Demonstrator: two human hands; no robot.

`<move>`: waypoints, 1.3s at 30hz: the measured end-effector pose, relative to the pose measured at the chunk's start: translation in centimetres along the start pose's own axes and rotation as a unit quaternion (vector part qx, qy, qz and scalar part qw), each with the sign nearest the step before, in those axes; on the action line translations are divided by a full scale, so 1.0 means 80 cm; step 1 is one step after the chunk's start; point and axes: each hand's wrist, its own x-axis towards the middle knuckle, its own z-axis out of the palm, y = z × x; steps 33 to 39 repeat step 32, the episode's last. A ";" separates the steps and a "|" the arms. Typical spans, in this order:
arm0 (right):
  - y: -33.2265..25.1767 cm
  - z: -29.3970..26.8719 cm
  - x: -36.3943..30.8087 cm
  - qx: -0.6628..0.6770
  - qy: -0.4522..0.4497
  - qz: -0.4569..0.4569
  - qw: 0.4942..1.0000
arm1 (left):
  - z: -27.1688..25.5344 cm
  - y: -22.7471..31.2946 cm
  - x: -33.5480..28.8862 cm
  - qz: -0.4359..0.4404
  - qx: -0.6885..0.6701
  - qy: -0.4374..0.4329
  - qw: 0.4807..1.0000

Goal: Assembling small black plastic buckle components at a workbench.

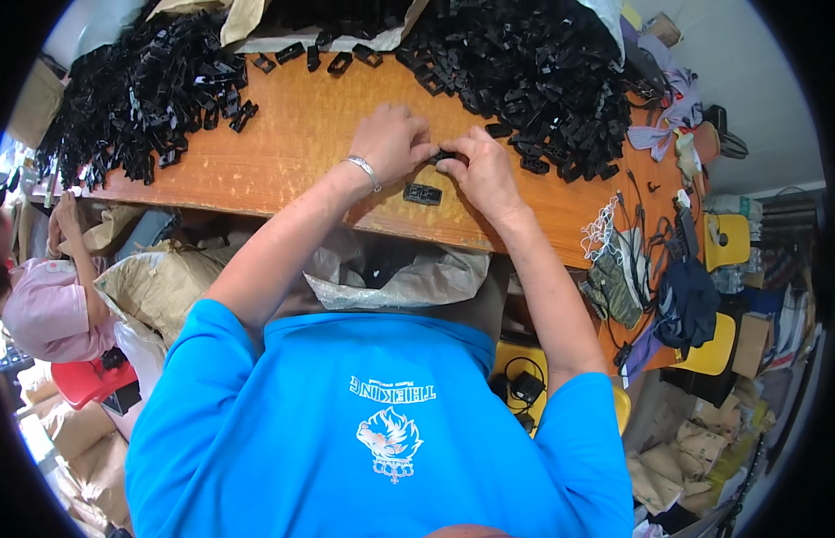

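Observation:
Over the wooden table, my left hand (391,143) and my right hand (483,175) meet with fingertips pinched together. Between them is a small black plastic part (443,156), mostly covered by the fingers. My right thumb and forefinger grip it, and my left fingertips press at its other end. Just below, near the table's front edge, lies a rectangular black plastic piece (423,195) with openings in it. Neither hand touches that one. A large heap of similar black parts (534,81) rises behind my right hand.
Another heap of black parts (148,99) covers the table's left side. Cables (646,224) and a dark cloth bag (688,300) crowd the right end. A plastic-lined sack (400,285) sits under the front edge. A person in pink (63,296) works at far left.

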 end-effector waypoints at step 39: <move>0.035 -0.038 -0.016 -0.033 0.013 0.054 0.998 | 0.008 -0.013 0.046 -0.035 -0.289 -0.100 0.951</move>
